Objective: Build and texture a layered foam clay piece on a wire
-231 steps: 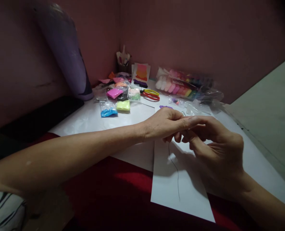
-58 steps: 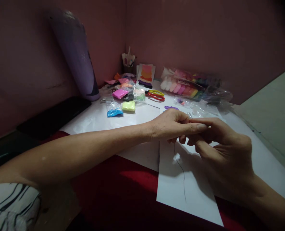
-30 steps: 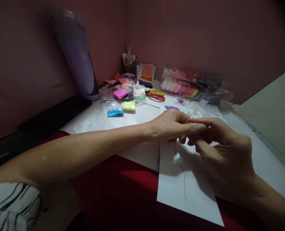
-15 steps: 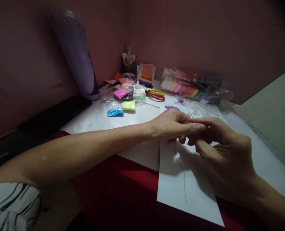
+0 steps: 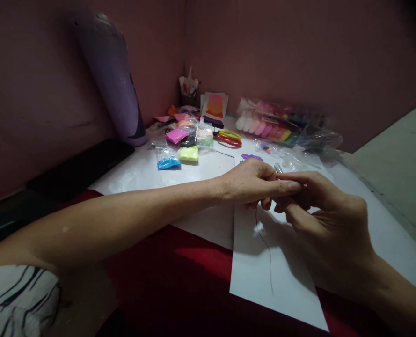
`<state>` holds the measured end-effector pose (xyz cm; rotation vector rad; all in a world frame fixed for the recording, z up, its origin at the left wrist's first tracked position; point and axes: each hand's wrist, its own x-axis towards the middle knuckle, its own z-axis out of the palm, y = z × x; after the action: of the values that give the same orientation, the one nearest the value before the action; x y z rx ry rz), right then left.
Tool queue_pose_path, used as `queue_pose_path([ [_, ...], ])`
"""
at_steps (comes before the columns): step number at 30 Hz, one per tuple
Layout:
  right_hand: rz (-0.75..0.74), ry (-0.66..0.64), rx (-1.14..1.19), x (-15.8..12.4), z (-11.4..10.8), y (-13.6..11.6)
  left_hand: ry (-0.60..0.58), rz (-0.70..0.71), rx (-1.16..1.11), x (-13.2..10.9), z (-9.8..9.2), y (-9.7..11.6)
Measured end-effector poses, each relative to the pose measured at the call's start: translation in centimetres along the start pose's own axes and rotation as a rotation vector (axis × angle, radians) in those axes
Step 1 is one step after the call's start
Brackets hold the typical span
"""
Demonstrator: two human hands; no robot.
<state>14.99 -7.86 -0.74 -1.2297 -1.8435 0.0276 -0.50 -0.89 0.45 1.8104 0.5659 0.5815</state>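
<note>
My left hand (image 5: pixel 253 183) reaches across from the left, its fingers pinched together over a white sheet of paper (image 5: pixel 260 267). My right hand (image 5: pixel 320 210) meets it fingertip to fingertip, also closed in a pinch. What they grip between them is hidden by the fingers. A thin dark curved line (image 5: pixel 266 248) runs down the paper from below the fingertips. A small silvery tube (image 5: pixel 278 167) pokes up just behind the hands. A small purple clay shape (image 5: pixel 251 157) lies beyond my left hand.
Small bags of coloured clay (image 5: pixel 179 142) lie at the back left, with red and yellow scissors (image 5: pixel 228 136) beside them. A clear pack of clay sticks (image 5: pixel 281 124) sits at the back right. A purple bolster (image 5: pixel 111 75) leans on the wall. A dark slab (image 5: pixel 77 168) lies left.
The hands have stayed joined in the same pinch over the paper. Only the view has shifted a little to the right since the oldest frame.
</note>
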Motion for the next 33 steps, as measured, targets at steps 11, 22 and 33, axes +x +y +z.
queue_pose_path([
  [11, -0.014, -0.007, -0.038, -0.09, 0.06, 0.26, -0.021, -0.017, 0.012, 0.10, -0.06, -0.13],
  [22, -0.025, -0.078, -0.095, -0.12, -0.15, 0.36, -0.048, -0.063, 0.033, 0.17, -0.09, -0.56],
  [33, 0.007, -0.104, -0.092, -0.36, -0.16, 0.44, -0.048, -0.066, 0.052, 0.29, -0.05, -0.75],
])
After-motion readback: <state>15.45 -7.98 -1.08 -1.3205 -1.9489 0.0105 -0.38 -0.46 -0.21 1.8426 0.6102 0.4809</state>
